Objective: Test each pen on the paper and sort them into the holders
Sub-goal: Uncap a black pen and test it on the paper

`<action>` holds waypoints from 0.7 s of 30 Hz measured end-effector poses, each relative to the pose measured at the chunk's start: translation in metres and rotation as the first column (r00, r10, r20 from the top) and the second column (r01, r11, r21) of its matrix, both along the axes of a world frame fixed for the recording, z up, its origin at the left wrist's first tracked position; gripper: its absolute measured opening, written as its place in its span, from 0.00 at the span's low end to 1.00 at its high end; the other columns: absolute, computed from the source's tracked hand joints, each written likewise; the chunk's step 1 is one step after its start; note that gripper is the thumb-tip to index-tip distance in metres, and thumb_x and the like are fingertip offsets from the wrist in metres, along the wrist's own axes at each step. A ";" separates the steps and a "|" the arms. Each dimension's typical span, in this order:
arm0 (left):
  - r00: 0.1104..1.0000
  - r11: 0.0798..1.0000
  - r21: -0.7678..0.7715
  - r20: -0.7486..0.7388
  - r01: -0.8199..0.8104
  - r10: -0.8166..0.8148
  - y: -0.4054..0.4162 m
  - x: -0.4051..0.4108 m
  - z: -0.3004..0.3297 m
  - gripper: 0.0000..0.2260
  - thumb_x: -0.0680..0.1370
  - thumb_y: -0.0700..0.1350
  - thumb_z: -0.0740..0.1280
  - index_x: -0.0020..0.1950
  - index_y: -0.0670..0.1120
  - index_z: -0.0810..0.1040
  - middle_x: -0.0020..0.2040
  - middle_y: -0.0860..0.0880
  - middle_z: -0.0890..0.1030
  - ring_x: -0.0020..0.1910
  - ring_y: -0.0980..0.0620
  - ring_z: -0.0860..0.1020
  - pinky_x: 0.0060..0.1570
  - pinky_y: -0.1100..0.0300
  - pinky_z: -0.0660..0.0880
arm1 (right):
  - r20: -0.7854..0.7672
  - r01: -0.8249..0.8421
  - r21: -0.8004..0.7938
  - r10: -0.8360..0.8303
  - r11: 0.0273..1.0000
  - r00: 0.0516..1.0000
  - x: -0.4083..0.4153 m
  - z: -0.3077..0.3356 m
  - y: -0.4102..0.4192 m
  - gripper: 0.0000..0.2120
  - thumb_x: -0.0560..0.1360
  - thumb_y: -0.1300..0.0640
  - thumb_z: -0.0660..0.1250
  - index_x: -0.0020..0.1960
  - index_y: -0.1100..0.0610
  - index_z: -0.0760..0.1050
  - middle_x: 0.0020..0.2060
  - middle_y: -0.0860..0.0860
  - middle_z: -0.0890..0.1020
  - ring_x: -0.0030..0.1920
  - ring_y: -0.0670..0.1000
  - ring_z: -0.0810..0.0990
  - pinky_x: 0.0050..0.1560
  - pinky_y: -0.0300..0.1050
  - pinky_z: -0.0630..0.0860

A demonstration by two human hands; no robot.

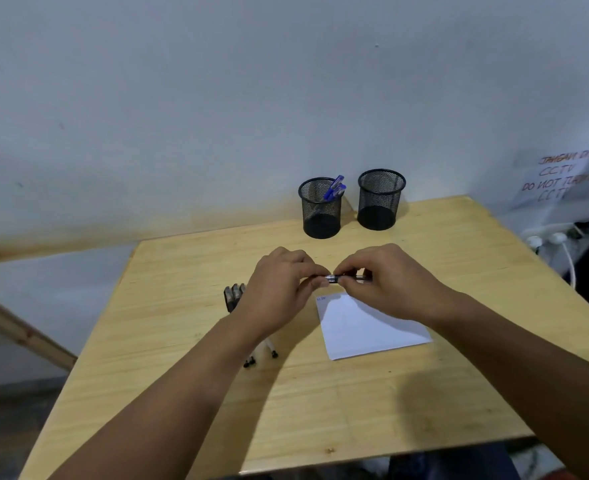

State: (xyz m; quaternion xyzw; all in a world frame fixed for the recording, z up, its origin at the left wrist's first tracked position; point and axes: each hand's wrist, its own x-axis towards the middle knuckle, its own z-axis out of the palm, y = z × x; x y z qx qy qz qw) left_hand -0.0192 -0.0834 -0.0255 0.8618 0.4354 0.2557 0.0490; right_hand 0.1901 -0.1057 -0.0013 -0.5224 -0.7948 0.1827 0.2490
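Both hands meet above the wooden table's middle, holding one dark pen (334,278) level between them. My left hand (282,289) pinches its left end and my right hand (379,282) grips its right part. Just below lies a white paper (365,327) with small blue marks at its top left corner. Several dark pens (234,296) lie in a bunch under my left wrist, their tips showing near my forearm. At the back stand two black mesh holders: the left holder (320,209) has blue pens (334,188) in it, the right holder (379,199) looks empty.
The table (189,341) stands against a pale wall. A paper notice (563,181) hangs at the right, with white plugs and cables (549,244) below it past the table's right edge. A wooden beam (22,334) slants at the left.
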 end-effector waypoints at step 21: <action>0.916 0.906 -0.137 -0.090 -0.400 0.391 0.016 -0.047 -0.026 0.10 0.77 0.56 0.68 0.57 0.58 0.83 0.48 0.57 0.82 0.51 0.49 0.76 0.51 0.51 0.73 | -0.379 0.211 -0.431 -0.389 0.877 0.840 0.020 -0.031 0.002 0.14 0.79 0.63 0.63 0.58 0.47 0.76 0.45 0.57 0.80 0.39 0.55 0.84 0.44 0.52 0.84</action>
